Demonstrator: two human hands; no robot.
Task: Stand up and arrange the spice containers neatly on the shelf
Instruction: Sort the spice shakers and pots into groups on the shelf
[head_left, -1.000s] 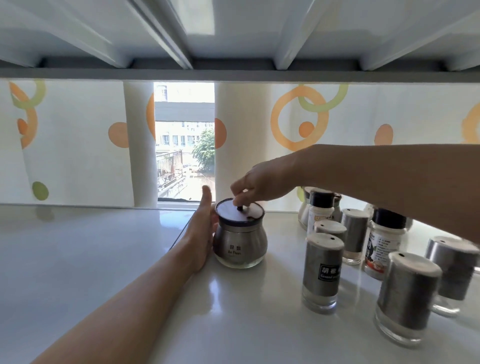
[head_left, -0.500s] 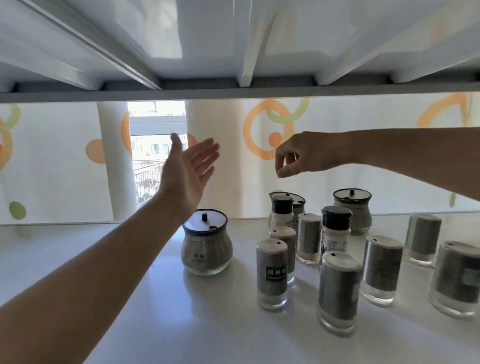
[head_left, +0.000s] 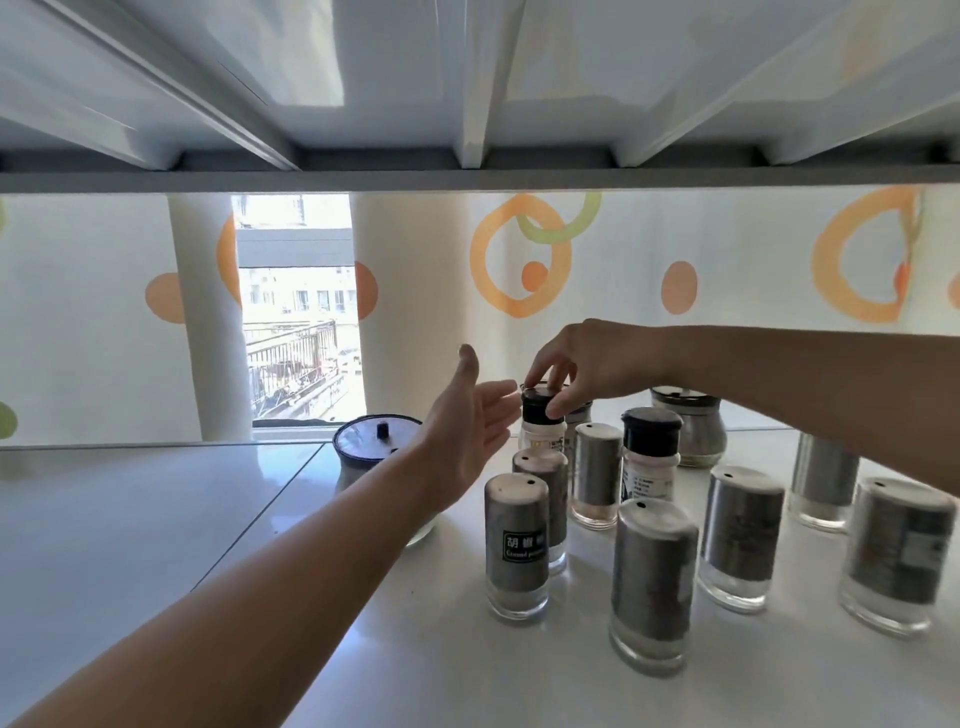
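Note:
Several steel-sleeved glass shakers stand upright on the white shelf (head_left: 156, 519), among them a labelled shaker (head_left: 516, 545) at the front. My right hand (head_left: 582, 364) reaches in from the right and pinches the black cap of a white spice bottle (head_left: 542, 423) at the back of the group. My left hand (head_left: 467, 426) hovers open, palm up, just left of that bottle, holding nothing. A round steel pot with a dark lid (head_left: 374, 441) stands behind my left wrist, partly hidden. A second black-capped bottle (head_left: 650, 452) and another round pot (head_left: 688, 426) stand further right.
The underside of the upper shelf (head_left: 478, 176) hangs low overhead. A curtain with orange rings (head_left: 519, 260) backs the shelf, with a window gap (head_left: 296, 322) at the left. The left half of the shelf holds no containers.
My right hand has come down from mid-air onto the black cap of the white bottle. My left hand has dropped lower and moved right toward the same bottle.

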